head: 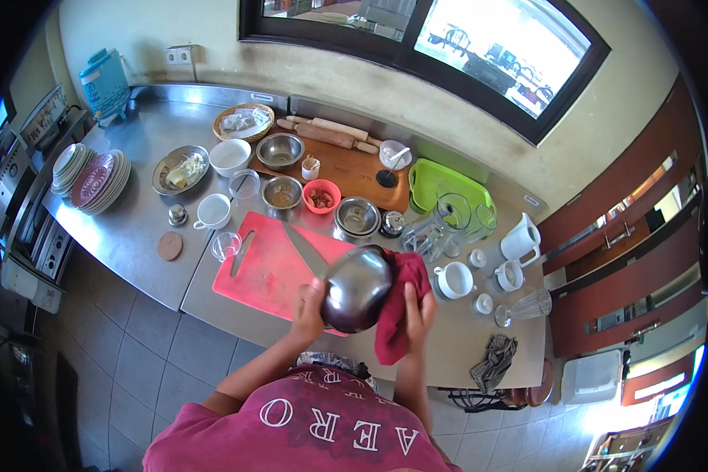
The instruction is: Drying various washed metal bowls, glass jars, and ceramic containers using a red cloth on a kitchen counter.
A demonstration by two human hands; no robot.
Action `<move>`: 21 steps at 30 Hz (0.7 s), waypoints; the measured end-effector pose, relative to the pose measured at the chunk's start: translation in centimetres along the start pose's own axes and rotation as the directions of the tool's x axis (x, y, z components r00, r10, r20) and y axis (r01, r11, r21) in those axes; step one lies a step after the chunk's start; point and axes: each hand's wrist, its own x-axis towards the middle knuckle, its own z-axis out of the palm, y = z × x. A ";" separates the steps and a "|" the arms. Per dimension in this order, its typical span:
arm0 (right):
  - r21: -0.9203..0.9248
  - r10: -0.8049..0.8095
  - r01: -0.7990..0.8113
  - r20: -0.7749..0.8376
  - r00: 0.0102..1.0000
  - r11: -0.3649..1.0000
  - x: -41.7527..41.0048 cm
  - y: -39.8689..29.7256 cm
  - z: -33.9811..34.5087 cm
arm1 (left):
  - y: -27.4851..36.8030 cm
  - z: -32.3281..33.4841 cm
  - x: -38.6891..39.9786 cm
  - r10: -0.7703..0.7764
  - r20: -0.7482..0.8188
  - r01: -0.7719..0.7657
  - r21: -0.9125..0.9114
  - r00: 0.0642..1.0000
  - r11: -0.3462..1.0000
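A stainless steel bowl is tilted on its side above the table's front edge, its rounded outside facing left. My left hand grips it at the left. A dark red cloth is bunched in my right hand against the bowl's right side. The bowl's inside is hidden from me. Beneath and to the left lies a red cutting board. A knife blade rests across the board, with its handle hidden behind the bowl.
Beyond the board stand nested steel bowls, a pink bowl of reddish food and glass jugs. White cups and a ribbed glass lie to the right, near a crumpled checked cloth. Stacked plates stand far left.
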 end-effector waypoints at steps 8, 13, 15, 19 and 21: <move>-0.396 -0.422 0.529 0.329 0.845 0.751 -0.3 -3.7 4.0 | 1.3 0.4 0.0 0.222 0.490 -0.282 0.052 0.843 0.958; -0.306 -0.619 0.810 0.528 0.581 0.500 -2.9 0.0 4.2 | 0.5 -0.9 0.7 -0.289 0.020 0.279 -0.340 0.957 0.898; -0.292 -0.729 0.872 0.479 0.489 0.393 -3.4 3.2 3.6 | 3.5 0.9 1.3 -0.357 -0.025 0.303 -0.476 0.934 0.825; 0.043 -0.591 0.592 -0.025 0.806 0.805 -3.2 4.9 4.0 | 4.2 1.8 1.6 -0.417 -0.064 0.269 -0.674 0.907 0.688; 0.110 -0.390 0.393 -0.046 0.920 0.913 -2.8 5.4 2.6 | 3.9 1.4 1.4 -0.350 -0.064 0.258 -0.556 0.935 0.790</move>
